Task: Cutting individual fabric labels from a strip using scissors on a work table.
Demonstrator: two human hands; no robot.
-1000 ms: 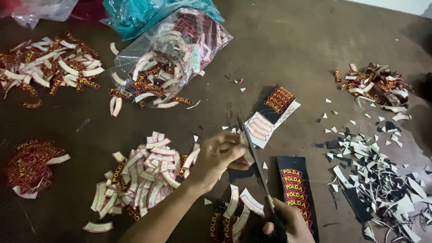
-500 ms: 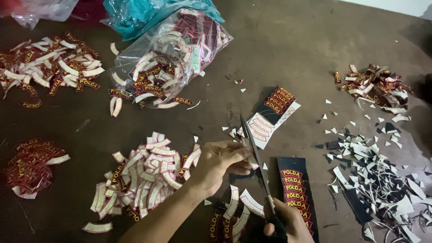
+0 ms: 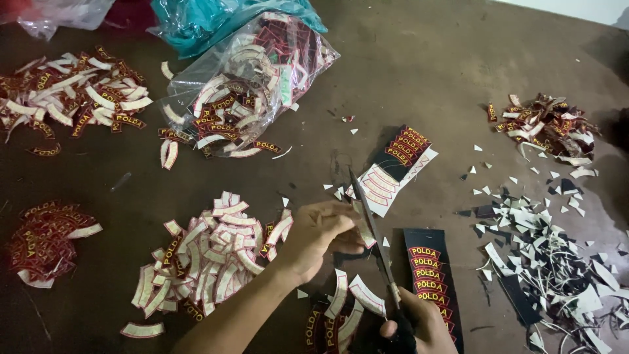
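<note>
My left hand (image 3: 318,237) pinches a small curved embroidered patch (image 3: 362,229) and holds it against the blades of the scissors (image 3: 370,229). My right hand (image 3: 419,324) grips the scissor handles at the bottom edge; the blades point up and away, nearly closed on the patch. Just below the hands lie a few cut curved patches (image 3: 347,305), white backs up. A black strip of uncut patches (image 3: 432,278) lies to the right of the scissors. A pile of cut patches (image 3: 209,259) sits left of my left hand.
A clear plastic bag of patches (image 3: 252,85) lies at the top centre, with a teal bag behind it. More patch piles lie top left (image 3: 69,95) and far left (image 3: 42,239). Folded patch strips (image 3: 393,167) rest beyond the scissors. Offcut scraps (image 3: 550,262) cover the right side.
My left hand has turned the patch slightly between the blades, and the scissors have shifted a little rightward. Everything else on the surface is where it was.
</note>
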